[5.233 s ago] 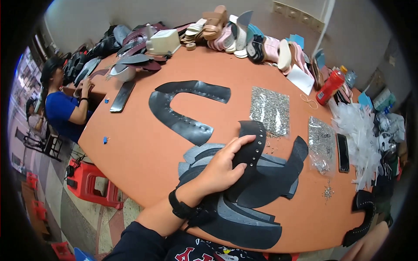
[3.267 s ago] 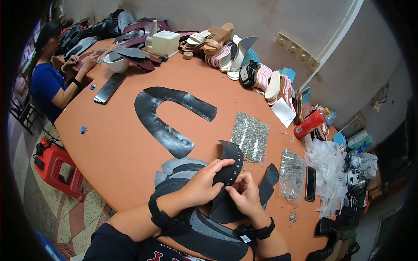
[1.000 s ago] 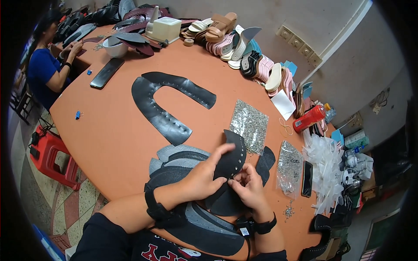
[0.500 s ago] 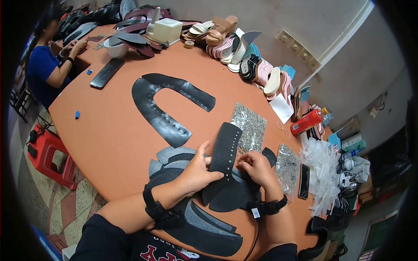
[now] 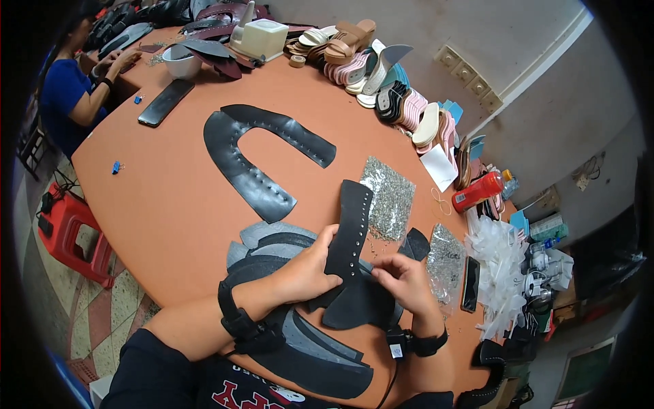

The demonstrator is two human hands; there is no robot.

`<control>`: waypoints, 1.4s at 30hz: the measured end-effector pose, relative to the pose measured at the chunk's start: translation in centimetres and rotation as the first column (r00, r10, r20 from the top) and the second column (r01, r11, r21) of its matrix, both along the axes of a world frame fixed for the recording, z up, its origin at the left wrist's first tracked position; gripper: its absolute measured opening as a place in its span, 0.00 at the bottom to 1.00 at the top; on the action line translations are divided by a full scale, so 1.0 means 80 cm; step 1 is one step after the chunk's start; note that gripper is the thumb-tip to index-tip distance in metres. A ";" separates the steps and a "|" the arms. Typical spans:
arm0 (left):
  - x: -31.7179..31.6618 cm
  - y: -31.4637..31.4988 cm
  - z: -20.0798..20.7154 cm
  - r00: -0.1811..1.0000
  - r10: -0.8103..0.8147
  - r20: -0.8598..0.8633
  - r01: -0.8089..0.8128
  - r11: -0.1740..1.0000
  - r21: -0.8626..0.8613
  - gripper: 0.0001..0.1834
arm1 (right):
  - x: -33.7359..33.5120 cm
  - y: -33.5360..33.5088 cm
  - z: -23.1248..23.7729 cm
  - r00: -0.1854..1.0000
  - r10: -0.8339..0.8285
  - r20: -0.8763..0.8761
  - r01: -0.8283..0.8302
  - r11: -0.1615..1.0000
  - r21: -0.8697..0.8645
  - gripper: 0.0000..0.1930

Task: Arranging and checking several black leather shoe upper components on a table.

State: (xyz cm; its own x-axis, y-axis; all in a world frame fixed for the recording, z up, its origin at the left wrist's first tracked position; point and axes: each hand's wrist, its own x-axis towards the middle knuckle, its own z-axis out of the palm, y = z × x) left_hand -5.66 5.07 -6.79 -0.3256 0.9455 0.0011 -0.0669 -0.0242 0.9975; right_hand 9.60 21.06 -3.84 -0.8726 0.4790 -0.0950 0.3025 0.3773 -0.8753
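My left hand (image 5: 308, 274) is closed on a curved black shoe-upper piece (image 5: 350, 221), thumb in front and fingers behind. A row of small shiny studs runs along the piece's right edge, and it stands tilted up toward the far side. Just right of its lower studs is my right hand (image 5: 407, 285), thumb and forefinger pinched together; whatever they hold is too small to make out. Below the hands lie more black and grey upper pieces (image 5: 327, 371), overlapping in layers. A clear bag of small metallic studs (image 5: 388, 201) rests beyond my right hand, with a few loose ones beside it.
Two curved black studded pieces (image 5: 235, 153) form an arch farther off. A second stud bag (image 5: 446, 266), a dark phone (image 5: 470, 283) and white plastic scraps (image 5: 501, 273) lie right. Stacked shoe parts (image 5: 409, 109) line the wall. A co-worker (image 5: 68, 95) sits far left.
My right hand has dropped slightly toward me, its fingers still pinched. The black upper piece has turned a little more upright in my left hand. The whole view has shifted slightly.
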 end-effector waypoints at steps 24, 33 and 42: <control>0.003 -0.003 0.009 0.987 -0.055 0.149 0.053 0.998 0.015 0.40 | 0.007 -0.036 -0.029 0.968 -0.195 -0.160 0.134 0.935 -0.328 0.07; 0.010 -0.006 0.021 0.999 -0.019 0.034 0.019 1.000 0.008 0.37 | 0.010 -0.022 -0.022 0.996 0.067 -0.066 -0.062 0.995 0.074 0.07; 0.002 -0.003 0.015 0.985 -0.127 0.118 0.135 0.989 -0.062 0.36 | 0.008 -0.023 -0.027 0.998 0.039 -0.057 -0.022 0.964 0.267 0.07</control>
State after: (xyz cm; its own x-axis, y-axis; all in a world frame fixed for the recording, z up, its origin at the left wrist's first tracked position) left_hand -5.47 4.84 -5.57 -0.1929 0.9765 -0.0959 -0.1775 0.0614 0.9822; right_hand 10.23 19.26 -5.97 -0.8874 0.4528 0.0863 0.2360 0.6071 -0.7588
